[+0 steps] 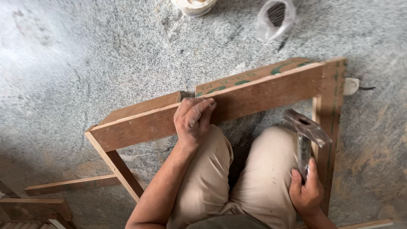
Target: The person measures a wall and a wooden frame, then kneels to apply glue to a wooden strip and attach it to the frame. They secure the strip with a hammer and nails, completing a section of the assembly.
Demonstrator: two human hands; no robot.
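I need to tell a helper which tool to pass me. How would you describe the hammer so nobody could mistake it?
Start at the wooden frame standing on the speckled stone floor, and look inside its right end, beside the person's right knee. There the right hand grips the hammer, head up. It is the only metal tool among all the wood.

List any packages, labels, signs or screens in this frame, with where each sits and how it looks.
Clear plastic bag: on the stone floor at top, crumpled, holding dark thin pieces.
White round container: top edge, cut off by the frame.
Green printed markings: on the top face of the wooden board, curved shapes on brown.
No signs or screens.
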